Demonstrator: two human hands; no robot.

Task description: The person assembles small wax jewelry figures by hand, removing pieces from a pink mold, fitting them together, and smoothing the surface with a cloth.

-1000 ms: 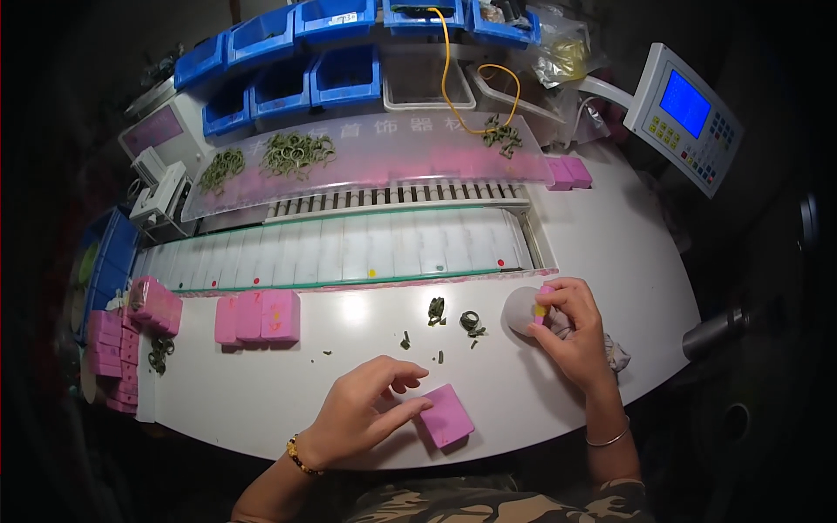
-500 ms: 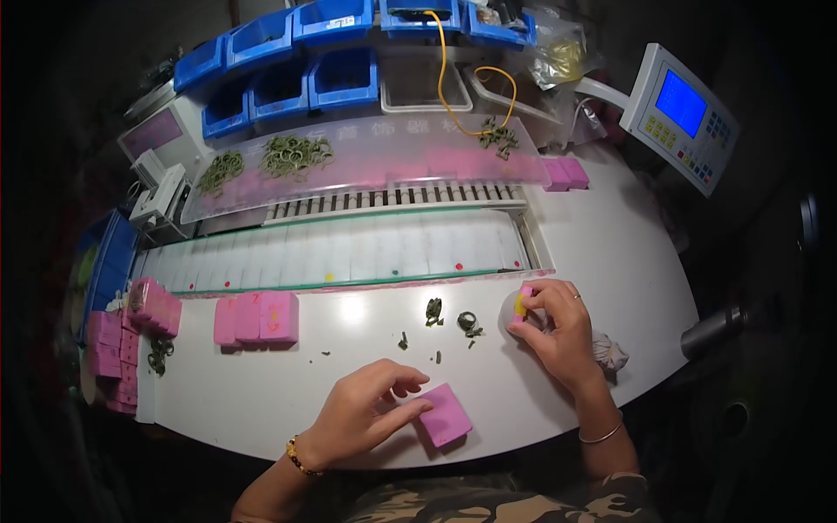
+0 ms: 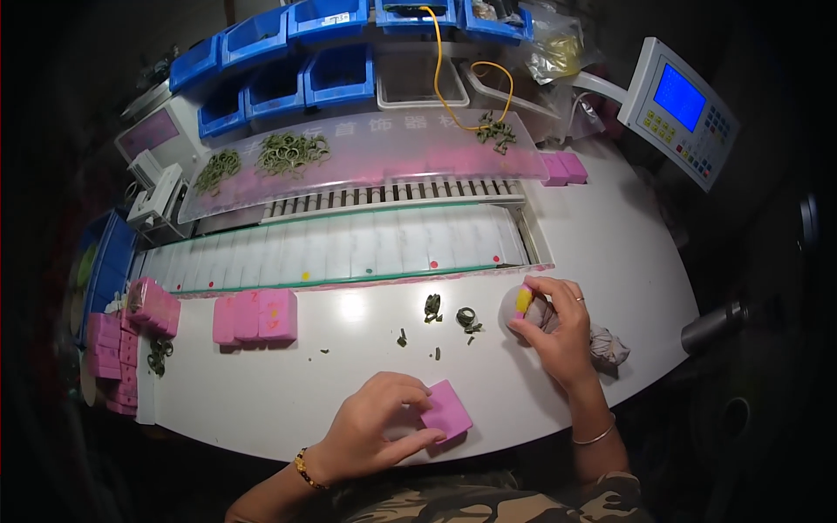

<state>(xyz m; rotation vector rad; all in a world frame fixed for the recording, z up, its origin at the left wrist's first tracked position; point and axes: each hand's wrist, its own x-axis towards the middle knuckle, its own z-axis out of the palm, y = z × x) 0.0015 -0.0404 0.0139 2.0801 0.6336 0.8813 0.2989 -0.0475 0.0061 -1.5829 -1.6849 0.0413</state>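
Observation:
My left hand rests on the white table near its front edge, fingers pinching a small pink square block. My right hand is further right, closed around a crumpled grey cloth bundle, with a yellow-tipped piece showing at the fingertips. Small dark green rings and bits lie loose on the table between the two hands.
Three pink blocks stand in a row at mid-left, more pink blocks are stacked at the far left. A white slotted conveyor runs behind, then a clear shelf with green rings, blue bins, a control panel.
My right hand has slid left and slightly up over the round white piece, bringing the yellow-tipped piece to the fingertips. My left hand and the pink block stay in place.

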